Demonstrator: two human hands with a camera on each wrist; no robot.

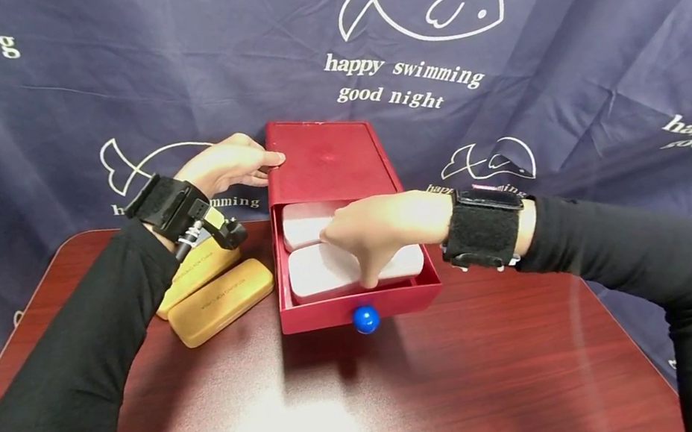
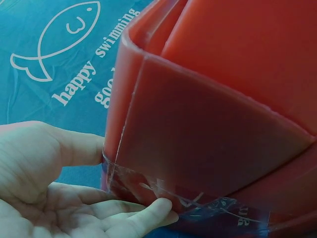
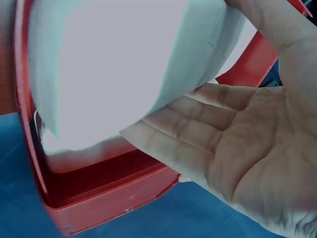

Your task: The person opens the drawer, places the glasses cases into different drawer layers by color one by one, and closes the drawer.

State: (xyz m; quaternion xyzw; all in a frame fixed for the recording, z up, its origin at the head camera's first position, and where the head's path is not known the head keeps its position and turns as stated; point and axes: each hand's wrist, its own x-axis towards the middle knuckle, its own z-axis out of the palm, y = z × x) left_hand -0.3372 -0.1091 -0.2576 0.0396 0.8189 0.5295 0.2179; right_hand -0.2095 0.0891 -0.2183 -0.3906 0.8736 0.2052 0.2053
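A red drawer box (image 1: 330,158) stands on the table with its drawer pulled out toward me; a blue ball knob (image 1: 365,319) is on the drawer front. Inside lie two white glasses cases, a front case (image 1: 319,271) and a rear case (image 1: 303,224). My right hand (image 1: 391,224) grips the front case, thumb on its near side and fingers between the two cases. In the right wrist view, the white case (image 3: 119,59) appears tilted within the drawer. My left hand (image 1: 228,165) holds the box's rear left corner, thumb and fingers at its edge (image 2: 111,144).
Left of the box, two yellow glasses cases lie side by side, a nearer one (image 1: 222,303) and a farther one (image 1: 195,272) partly behind my left arm. The reddish wooden table (image 1: 480,376) ends at a dark blue printed curtain (image 1: 265,47).
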